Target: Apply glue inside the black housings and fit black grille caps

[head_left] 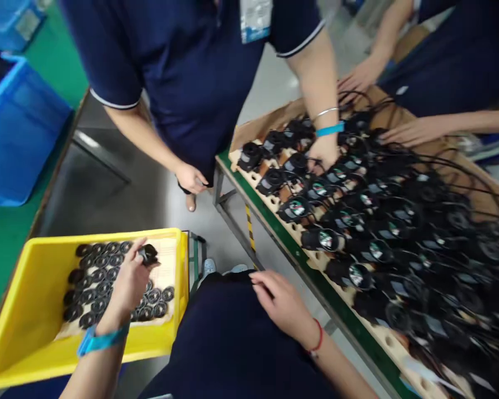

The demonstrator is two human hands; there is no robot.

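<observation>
My left hand (pixel 131 282), with a blue wristband below it, pinches a small black round part (pixel 148 254) between thumb and fingers. It is over a yellow bin (pixel 20 305), where rows of similar black ring-shaped parts (pixel 102 260) lie on a light sheet. My right hand (pixel 283 302) is in front of my dark shirt, thumb and forefinger apart, and I see nothing in it. To its right, many black corded units (pixel 326 239), several with green and white round faces, stand in rows on a pale holed board (pixel 274 204).
A co-worker in a dark shirt (pixel 191 72) stands opposite, one hand (pixel 324 152) among the units. Another person's hands (pixel 416 131) touch cables at upper right. A blue bin (pixel 29 133) rests on the green table (pixel 66 64) at left. A green-edged workbench (pixel 345 316) runs along my right.
</observation>
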